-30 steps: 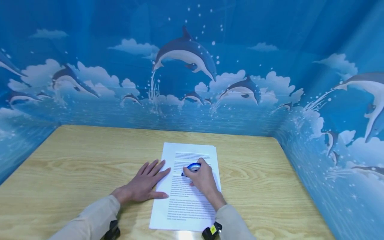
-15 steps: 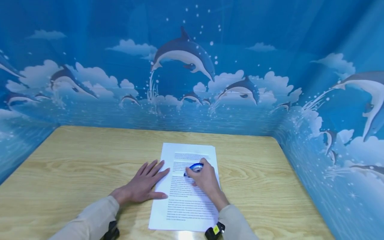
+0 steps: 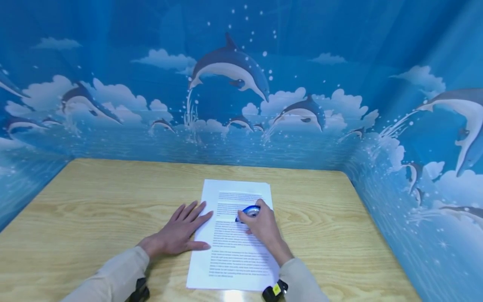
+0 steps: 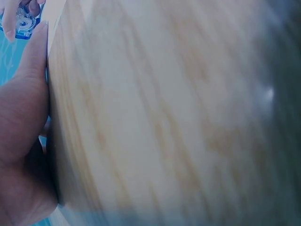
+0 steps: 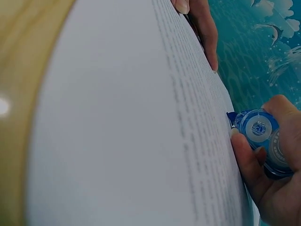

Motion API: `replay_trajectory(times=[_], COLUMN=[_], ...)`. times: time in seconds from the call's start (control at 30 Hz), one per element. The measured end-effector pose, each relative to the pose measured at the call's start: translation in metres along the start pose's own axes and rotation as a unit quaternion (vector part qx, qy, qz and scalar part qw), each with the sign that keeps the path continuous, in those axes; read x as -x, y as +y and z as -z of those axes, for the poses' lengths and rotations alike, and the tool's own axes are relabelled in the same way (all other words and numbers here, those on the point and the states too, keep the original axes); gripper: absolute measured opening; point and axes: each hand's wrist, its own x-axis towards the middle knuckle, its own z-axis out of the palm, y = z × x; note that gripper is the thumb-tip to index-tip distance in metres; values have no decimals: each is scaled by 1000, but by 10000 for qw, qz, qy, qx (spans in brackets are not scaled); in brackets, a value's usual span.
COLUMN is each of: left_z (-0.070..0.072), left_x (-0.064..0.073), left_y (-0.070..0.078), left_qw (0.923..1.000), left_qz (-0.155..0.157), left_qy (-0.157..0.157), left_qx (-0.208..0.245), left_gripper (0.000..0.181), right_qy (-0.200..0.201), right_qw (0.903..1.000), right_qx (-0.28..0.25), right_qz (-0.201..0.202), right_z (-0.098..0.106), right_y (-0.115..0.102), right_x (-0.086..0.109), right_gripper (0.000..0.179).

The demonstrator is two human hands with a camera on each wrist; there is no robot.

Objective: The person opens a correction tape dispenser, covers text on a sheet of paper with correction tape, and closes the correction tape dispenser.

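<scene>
Right hand [image 3: 264, 226] curled around blue correction-tape dispenser [image 3: 250, 211], tip pressed to printed text in upper half of paper sheet [image 3: 226, 260]; left hand [image 3: 181, 233] flat, fingers straight and spread, palm on table [image 3: 94, 201], fingertips and thumb over sheet's left edge; dolphin-print backdrop [image 3: 234, 71] behind and beside table

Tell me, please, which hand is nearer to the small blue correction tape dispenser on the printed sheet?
Right. The right hand grips the small blue correction tape dispenser on the white printed sheet. The left hand lies flat to its left, fingers on the sheet's left edge, apart from it.
</scene>
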Motion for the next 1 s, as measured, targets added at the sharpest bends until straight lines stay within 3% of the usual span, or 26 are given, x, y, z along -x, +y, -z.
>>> replay_trajectory(times=[0.37, 1.0], left_z=[0, 0], left_x=[0, 0], left_y=[0, 1], left_qw=[10000, 10000], left_qz=[-59, -48], left_qy=[57, 59], left_qx=[-43, -18], left_gripper=[87, 88], right_qy=[59, 97], right_qw=[9998, 9997], right_qx=[-191, 34], right_qz=[-76, -207], right_z=[8, 23], right_y=[3, 11], right_x=[0, 2], right_gripper=[37, 38])
